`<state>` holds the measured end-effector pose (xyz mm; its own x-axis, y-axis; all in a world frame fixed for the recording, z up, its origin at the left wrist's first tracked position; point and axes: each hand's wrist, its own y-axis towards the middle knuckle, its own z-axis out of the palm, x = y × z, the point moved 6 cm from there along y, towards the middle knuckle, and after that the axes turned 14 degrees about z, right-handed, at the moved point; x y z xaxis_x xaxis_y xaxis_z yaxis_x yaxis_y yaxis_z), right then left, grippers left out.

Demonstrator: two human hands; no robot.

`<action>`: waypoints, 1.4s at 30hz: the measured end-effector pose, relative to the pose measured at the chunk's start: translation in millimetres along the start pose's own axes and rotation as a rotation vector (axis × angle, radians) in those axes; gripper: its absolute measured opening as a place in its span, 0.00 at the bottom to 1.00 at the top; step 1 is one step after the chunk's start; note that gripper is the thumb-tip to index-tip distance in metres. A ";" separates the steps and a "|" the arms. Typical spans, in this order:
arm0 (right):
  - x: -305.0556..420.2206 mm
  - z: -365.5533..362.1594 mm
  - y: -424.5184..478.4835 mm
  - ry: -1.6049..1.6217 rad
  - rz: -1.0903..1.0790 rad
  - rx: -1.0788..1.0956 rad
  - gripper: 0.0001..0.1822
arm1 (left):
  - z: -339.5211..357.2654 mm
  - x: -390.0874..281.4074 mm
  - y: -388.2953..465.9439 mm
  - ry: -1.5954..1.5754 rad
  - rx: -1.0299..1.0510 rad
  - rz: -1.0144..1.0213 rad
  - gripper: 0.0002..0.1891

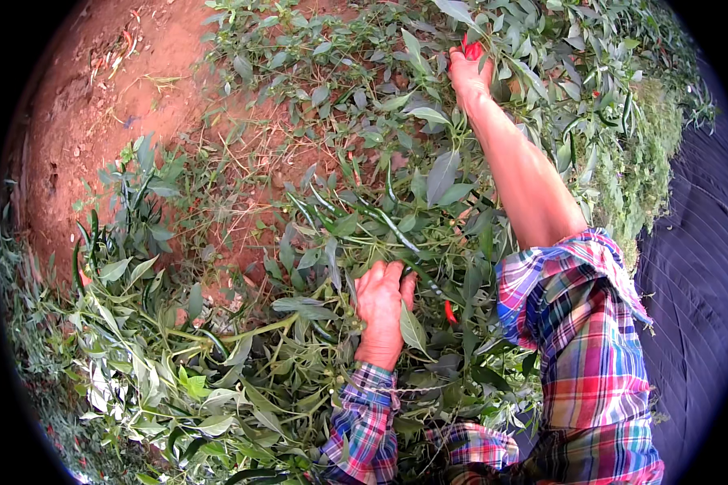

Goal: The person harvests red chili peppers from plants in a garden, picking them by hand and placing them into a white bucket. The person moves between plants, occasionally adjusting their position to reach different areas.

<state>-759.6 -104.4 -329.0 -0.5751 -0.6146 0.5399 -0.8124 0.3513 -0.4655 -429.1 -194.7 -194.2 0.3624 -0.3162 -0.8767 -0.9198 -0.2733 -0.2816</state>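
Observation:
At the top of the head view, my right hand [469,74] is closed around red chili peppers [473,48], partly covered by leaves. Its arm reaches far forward over the chili plants. My left hand [378,303] is low in the middle, with curled fingertips sunk in the foliage, so whether they grip a stem is hidden. Just beyond it, several long green chili peppers [394,229] lie across leafy stems. One small red chili pepper [449,312] hangs to the right of the left hand.
Reddish bare soil [158,91] spreads at the upper left, with scattered red and pale bits [124,48]. Black ground sheeting [691,242] runs along the right side. A thick green branch [242,334] crosses the lower left, and a thin twine [415,389] passes by the left cuff.

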 end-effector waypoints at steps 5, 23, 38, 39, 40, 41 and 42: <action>49.2 9.6 -49.9 -0.450 -0.701 0.064 0.13 | 2.8 3.7 -3.8 0.024 0.041 -0.008 0.08; -11.0 -45.7 51.2 -0.597 -0.005 -0.031 0.17 | 4.7 4.9 -2.8 0.009 0.033 -0.010 0.07; 39.3 -33.0 -9.4 0.255 0.019 0.437 0.07 | 4.7 -0.9 1.0 0.029 0.083 -0.051 0.10; 45.5 -28.0 -10.2 0.295 -0.006 0.444 0.07 | 5.1 0.2 0.9 0.034 0.086 -0.051 0.10; 47.1 -23.8 -14.0 0.277 -0.025 0.435 0.07 | 5.7 1.7 0.7 0.040 0.087 -0.054 0.10; 50.6 -19.0 -16.6 0.146 -0.074 0.371 0.06 | 6.0 2.3 1.0 0.042 0.061 -0.042 0.09; 50.3 -15.7 -12.0 0.010 -0.146 0.294 0.08 | 6.7 2.5 0.6 0.043 0.037 -0.030 0.08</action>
<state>-780.3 -128.4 -285.3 -0.4565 -0.6358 0.6224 -0.8248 0.0402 -0.5639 -429.8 -189.6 -199.2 0.3956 -0.3470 -0.8503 -0.9129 -0.2497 -0.3228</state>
